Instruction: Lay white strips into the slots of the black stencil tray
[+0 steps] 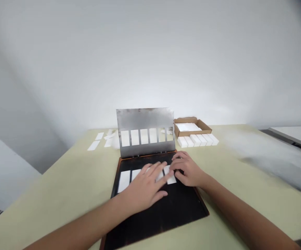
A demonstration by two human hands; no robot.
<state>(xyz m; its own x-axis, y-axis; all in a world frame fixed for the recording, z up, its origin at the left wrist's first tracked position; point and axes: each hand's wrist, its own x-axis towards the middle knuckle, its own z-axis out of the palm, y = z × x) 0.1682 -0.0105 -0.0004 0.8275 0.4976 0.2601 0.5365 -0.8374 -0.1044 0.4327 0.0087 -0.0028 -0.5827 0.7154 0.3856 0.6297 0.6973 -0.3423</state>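
A black base plate [166, 211] with a brown rim lies on the table in front of me. Its hinged metal stencil lid [145, 119] stands upright at the far edge, with a row of rectangular slots. Several white rectangular pieces [124, 180] lie in a row on the black plate. My left hand [145, 187] rests flat on the middle pieces, fingers spread. My right hand [188, 170] has its fingers curled onto the rightmost white piece [171, 179], pressing or pinching it.
A shallow cardboard box [192, 126] with white sheets sits at the back right, a row of white blocks [198, 140] in front of it. Loose white strips [98, 140] lie at the back left. The yellowish table [61, 187] ends near a grey wall.
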